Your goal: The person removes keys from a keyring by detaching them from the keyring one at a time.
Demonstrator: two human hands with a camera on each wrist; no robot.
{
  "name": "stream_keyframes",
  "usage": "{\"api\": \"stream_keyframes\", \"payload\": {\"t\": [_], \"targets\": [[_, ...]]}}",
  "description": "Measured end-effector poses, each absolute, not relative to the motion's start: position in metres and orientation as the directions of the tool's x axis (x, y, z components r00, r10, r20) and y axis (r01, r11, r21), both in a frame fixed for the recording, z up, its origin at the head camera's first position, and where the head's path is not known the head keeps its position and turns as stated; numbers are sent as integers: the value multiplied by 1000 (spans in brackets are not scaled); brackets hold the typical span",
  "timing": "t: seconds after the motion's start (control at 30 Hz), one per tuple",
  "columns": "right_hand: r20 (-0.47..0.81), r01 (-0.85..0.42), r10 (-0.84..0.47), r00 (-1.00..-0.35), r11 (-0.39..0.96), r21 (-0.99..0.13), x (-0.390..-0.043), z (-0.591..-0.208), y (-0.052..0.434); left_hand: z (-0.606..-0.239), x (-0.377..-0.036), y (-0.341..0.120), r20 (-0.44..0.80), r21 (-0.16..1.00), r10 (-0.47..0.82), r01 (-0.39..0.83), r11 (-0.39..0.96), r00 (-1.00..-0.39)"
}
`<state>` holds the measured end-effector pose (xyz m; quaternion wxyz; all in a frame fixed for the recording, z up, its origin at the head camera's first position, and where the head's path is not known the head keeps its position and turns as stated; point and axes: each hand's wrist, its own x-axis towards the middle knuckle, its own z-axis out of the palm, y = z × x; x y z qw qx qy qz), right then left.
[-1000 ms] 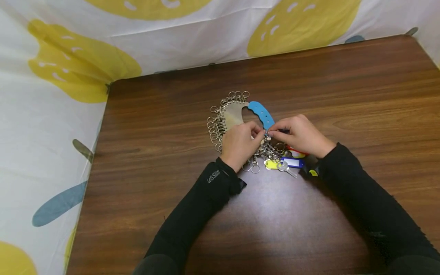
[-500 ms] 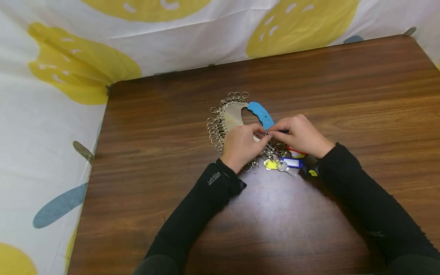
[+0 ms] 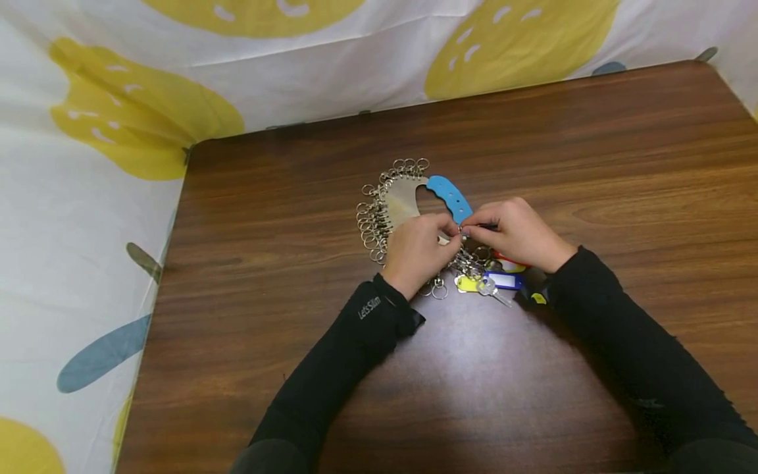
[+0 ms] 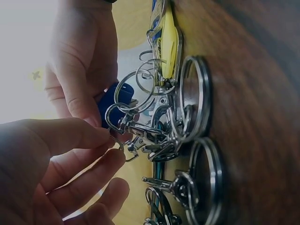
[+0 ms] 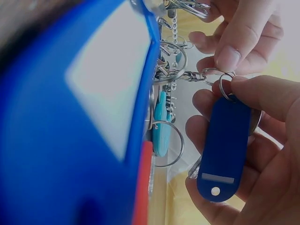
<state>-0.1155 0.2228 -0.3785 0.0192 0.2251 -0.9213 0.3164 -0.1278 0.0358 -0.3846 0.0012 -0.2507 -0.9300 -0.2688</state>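
Observation:
My left hand (image 3: 417, 251) pinches a small metal ring (image 5: 211, 72) that hangs from a swivel clip on the key holder. The holder is a flat metal plate (image 3: 401, 197) with a blue grip (image 3: 450, 196) and many rings round its edge. My right hand (image 3: 521, 234) holds a blue key tag (image 5: 225, 145) by its split ring (image 5: 226, 86), thumb against the ring. A key, mostly hidden, lies behind that tag. In the right wrist view the two rings meet at the fingertips; whether they are linked I cannot tell.
Under and beside my hands lie a yellow key tag (image 3: 468, 284), another blue tag (image 3: 505, 280), a loose-looking key (image 3: 496, 293) and a red tag (image 3: 510, 263). The wooden table (image 3: 266, 276) meets a patterned curtain (image 3: 331, 66) at its back and left.
The left fingertips shifted slightly right towards the right fingertips, then drew back a little. The right hand has hardly moved, and the key holder stays in place.

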Motion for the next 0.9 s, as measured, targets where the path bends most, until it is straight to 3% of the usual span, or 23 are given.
{"api": "stream_keyframes", "payload": {"t": [0.5, 0.9], "targets": [[232, -470, -416, -879, 676, -568, -116, -381, 224, -383, -127, 37, 77, 552, 444, 409, 727, -893], [245, -489, -429, -869, 675, -553, -117, -381, 224, -384, -128, 36, 60, 527, 466, 424, 736, -883]]}}
